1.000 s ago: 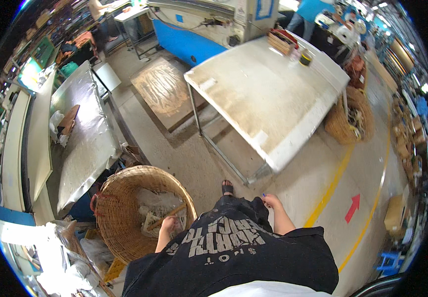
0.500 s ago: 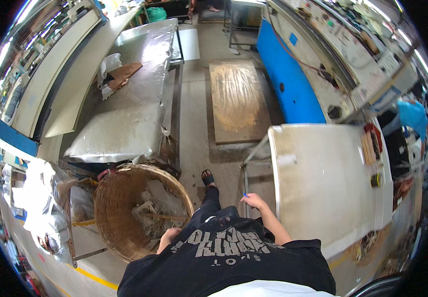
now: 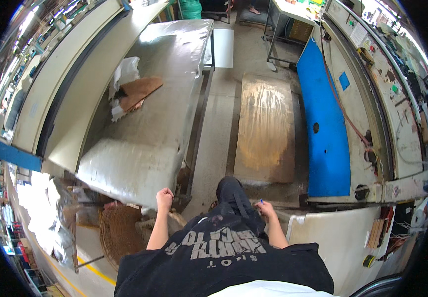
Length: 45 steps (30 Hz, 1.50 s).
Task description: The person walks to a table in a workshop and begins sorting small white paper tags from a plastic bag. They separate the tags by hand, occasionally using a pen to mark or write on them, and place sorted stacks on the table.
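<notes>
Your left hand (image 3: 165,199) has come up and forward since half a second ago, when it hung at the wicker basket (image 3: 121,235). Now it is by the near end of the silvery sheet-covered surface (image 3: 130,163), its fingers curled closed, with nothing visible in its grip. Your right hand (image 3: 266,210) keeps the small blue-tipped item (image 3: 261,201) pinched narrowly at its fingertips, just right of your bent, dark-trousered leg (image 3: 234,194); earlier that leg reached ahead with its sandalled foot in plain sight.

You have moved forward and your view has swung left. The basket, whose open mouth showed before, now sits near left, partly hidden behind your left arm and shirt (image 3: 224,252). The pale surface (image 3: 332,232) has dropped to the near right, bearing the wooden box (image 3: 374,232) and the yellow-and-black roll (image 3: 369,261). The stained board (image 3: 265,133) on the floor appears closer, ahead and right, beside the machine's blue panel (image 3: 327,133). On the silvery surface, the brown scrap (image 3: 143,92) still lies against the crumpled white scrap (image 3: 126,71).
</notes>
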Available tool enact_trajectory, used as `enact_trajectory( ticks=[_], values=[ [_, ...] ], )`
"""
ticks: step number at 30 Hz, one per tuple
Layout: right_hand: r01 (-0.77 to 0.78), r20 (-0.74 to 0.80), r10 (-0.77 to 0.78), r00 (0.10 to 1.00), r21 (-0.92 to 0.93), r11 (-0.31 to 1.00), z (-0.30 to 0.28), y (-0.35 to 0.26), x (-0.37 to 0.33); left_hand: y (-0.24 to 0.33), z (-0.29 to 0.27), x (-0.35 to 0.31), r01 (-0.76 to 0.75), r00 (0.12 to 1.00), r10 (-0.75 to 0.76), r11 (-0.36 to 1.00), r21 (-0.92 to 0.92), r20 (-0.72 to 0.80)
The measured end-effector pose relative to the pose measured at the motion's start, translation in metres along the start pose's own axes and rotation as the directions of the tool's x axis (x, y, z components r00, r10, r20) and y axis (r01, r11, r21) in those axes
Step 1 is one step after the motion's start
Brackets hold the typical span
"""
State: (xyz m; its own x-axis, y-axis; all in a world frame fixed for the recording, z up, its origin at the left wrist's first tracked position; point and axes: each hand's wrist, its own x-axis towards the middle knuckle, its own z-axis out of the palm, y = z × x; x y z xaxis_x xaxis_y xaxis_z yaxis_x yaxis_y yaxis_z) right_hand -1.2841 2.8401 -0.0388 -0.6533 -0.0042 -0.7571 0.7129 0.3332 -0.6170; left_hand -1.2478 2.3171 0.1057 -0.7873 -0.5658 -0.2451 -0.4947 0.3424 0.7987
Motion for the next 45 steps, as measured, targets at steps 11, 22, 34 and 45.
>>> enact_trajectory(
  ticks=[11, 22, 34, 45],
  values=[
    [-0.568, 0.025, 0.577, 0.816, -0.15, 0.809, -0.037, -0.085, 0.216, 0.064, 0.019, 0.211, 0.628, 0.73, -0.642, 0.765, 0.141, 0.233],
    [0.285, -0.114, -0.309, 0.944, -0.187, 0.94, -0.144, -0.624, 0.499, 0.162, 0.087, 0.394, 0.498, 0.69, -0.672, 0.711, -0.496, -0.271],
    [-0.358, 0.042, 0.369, 0.928, -0.167, 0.919, -0.14, -0.762, 0.628, 0.351, 0.19, 0.815, 0.121, 0.934, -0.021, 0.958, 0.261, -0.357],
    [0.371, 0.15, -0.371, 0.916, 0.03, 0.928, -0.237, -0.94, 0.628, 0.606, 0.36, 1.183, 0.268, 0.919, -0.252, 0.963, -0.013, 0.303]
  ],
)
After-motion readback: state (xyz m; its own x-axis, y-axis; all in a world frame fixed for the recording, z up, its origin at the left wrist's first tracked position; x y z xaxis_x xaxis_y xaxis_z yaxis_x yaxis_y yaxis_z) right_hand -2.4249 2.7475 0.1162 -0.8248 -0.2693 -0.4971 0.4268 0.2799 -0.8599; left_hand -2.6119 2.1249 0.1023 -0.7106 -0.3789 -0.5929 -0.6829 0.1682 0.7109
